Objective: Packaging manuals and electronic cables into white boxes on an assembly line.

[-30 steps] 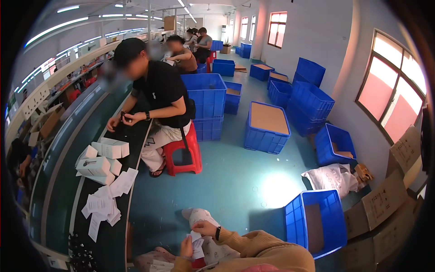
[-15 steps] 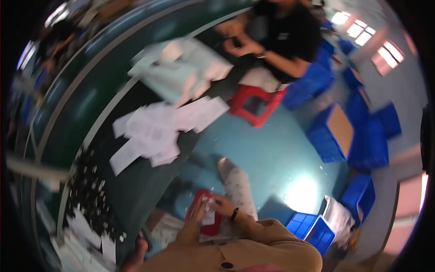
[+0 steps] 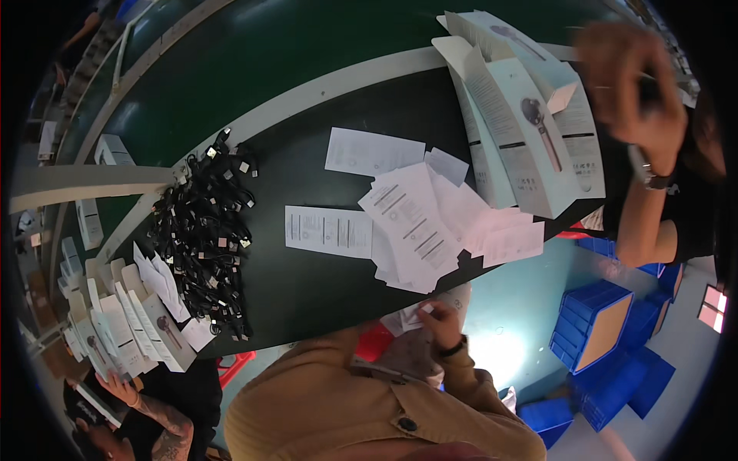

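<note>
My right hand (image 3: 442, 324) is below the table's near edge, with a dark band at the wrist. Its fingers are closed on a small white piece (image 3: 427, 308), perhaps paper. Folded white paper (image 3: 403, 320) lies beside these fingers, over a red surface (image 3: 374, 341) near my lap. My left sleeve (image 3: 327, 349) reaches toward the same spot, but the hand at its end is hidden. On the dark table, just beyond my hands, printed leaflets (image 3: 415, 223) lie in a loose, overlapping heap.
Black cables (image 3: 207, 238) with metal plugs are piled at the left. Light-blue printed boxes (image 3: 530, 131) stand far right, more boxes (image 3: 127, 326) near left. A co-worker's blurred hand (image 3: 634, 92) is at the right; another person's hand (image 3: 119, 388) is lower left. Blue crates (image 3: 592, 319) sit on the floor.
My view has swung rightward to left, bringing the table, cables and leaflets toward the middle. Both my hands showed over the red surface earlier; now the left one is hidden.
</note>
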The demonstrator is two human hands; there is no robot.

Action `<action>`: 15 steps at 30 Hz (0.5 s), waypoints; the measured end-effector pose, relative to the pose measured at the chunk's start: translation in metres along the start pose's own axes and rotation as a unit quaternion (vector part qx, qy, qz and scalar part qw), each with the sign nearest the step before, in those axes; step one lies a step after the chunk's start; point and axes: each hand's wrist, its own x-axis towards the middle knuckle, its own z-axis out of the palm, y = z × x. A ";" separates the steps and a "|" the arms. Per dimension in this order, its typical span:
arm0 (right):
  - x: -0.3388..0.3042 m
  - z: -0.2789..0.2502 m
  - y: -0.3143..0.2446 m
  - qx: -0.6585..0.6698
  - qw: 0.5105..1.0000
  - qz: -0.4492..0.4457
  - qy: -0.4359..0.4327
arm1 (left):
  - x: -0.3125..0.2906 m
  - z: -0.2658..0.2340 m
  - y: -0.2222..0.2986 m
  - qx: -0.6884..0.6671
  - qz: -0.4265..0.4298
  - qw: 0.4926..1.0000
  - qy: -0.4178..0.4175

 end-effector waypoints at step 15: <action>-0.018 0.045 -0.238 -0.279 0.808 -0.511 -0.085 | 0.148 0.028 0.169 0.401 -0.235 0.875 -0.134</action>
